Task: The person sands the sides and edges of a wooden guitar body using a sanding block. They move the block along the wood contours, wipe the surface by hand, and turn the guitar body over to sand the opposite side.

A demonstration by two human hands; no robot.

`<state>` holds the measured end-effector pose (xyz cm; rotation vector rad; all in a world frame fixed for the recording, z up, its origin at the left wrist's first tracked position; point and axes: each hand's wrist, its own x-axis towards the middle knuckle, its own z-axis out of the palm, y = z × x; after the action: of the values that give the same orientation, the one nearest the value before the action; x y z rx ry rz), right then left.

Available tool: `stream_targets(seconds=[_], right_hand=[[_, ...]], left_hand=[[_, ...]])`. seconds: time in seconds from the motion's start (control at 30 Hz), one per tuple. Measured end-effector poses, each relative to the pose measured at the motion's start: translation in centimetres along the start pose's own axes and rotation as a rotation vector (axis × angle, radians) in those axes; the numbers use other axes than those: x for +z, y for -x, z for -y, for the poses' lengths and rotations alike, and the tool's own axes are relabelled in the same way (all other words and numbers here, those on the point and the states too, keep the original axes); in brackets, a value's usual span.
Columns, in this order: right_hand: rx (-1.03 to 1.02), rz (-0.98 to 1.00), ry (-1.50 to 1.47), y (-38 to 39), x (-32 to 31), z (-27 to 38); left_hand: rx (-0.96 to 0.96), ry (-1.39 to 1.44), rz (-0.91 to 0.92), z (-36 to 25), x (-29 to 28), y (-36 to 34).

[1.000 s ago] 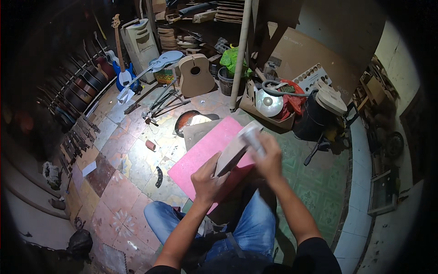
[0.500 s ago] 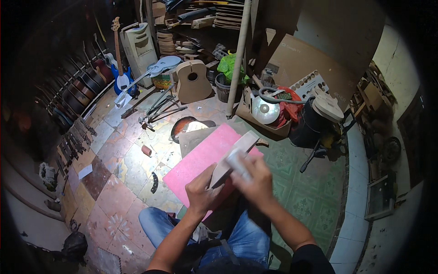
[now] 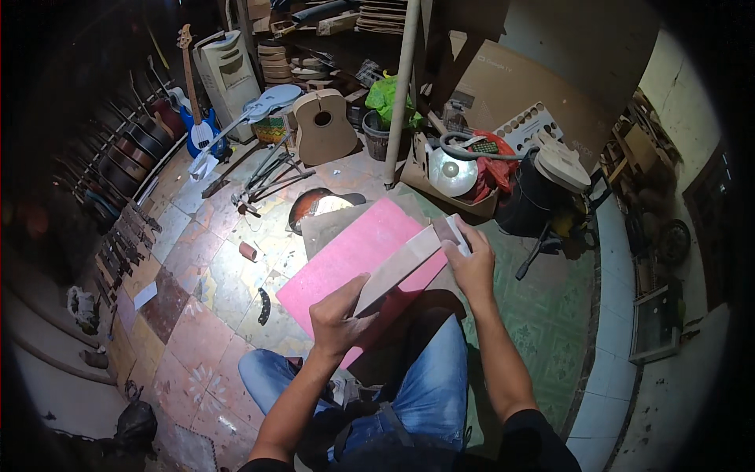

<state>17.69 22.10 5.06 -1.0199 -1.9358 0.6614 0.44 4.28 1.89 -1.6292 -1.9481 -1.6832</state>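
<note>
A long, pale wooden block (image 3: 401, 266) slants up to the right above a pink board (image 3: 344, 267). My left hand (image 3: 336, 316) is closed around its near end, thumb along the side. At the far end, my right hand (image 3: 472, 258) grips what looks like a small sanding block (image 3: 451, 234), with a brownish-grey face and a whitish edge. This lies against the wooden block's far end. Fingers partly hide the small block, and its underside is out of sight.
Beyond the pink board lies a sunburst guitar body part (image 3: 314, 206). A brown cylinder (image 3: 248, 251) and a dark curved piece (image 3: 264, 307) rest on the tiles to the left. An unfinished guitar body (image 3: 324, 138), a pole (image 3: 403, 94) and a filled carton (image 3: 452, 206) stand farther back.
My right hand has slid the small block away from me, from the middle of the wooden block to its far end. The wooden block now lies at a lower slant; my left hand keeps hold.
</note>
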Motion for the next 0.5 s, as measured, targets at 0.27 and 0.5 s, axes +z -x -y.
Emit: stream_targets(seconds=[0.27,0.5], right_hand=[[-0.232,0.044,0.083,1.6,0.7,0.6],[-0.447,0.083,-0.018,5.7,0.5,3.4]], left_hand=[[-0.015,0.016,-0.038,0.6,0.5,0.6],[-0.019,-0.006,-0.041,0.5,-0.1,1.8]])
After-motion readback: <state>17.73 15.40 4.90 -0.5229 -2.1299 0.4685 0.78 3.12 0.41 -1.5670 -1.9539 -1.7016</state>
